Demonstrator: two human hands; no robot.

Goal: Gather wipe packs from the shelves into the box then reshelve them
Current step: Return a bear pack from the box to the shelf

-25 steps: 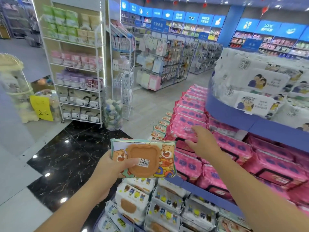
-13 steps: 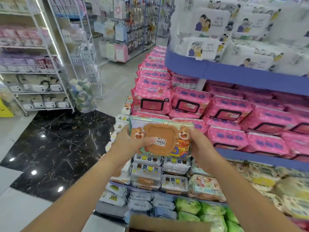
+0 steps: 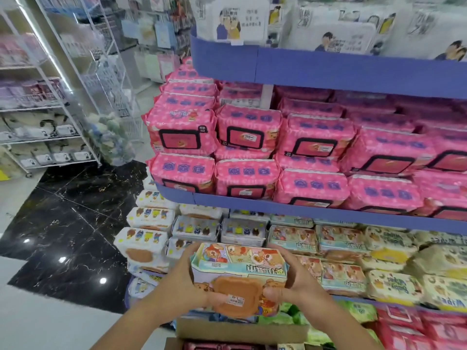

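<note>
Gripping a wipe pack (image 3: pixel 238 279) by its two ends, the left hand (image 3: pixel 182 286) and right hand (image 3: pixel 298 281) curl round it, thumbs pressed on its front face. The pack is pale and printed with cartoon bears; it has a brown flip lid with a small white price sticker on it. It is held just above the cardboard box (image 3: pixel 240 329), in front of the blue shelf (image 3: pixel 303 210) and lower than the pink packs (image 3: pixel 249 132).
</note>
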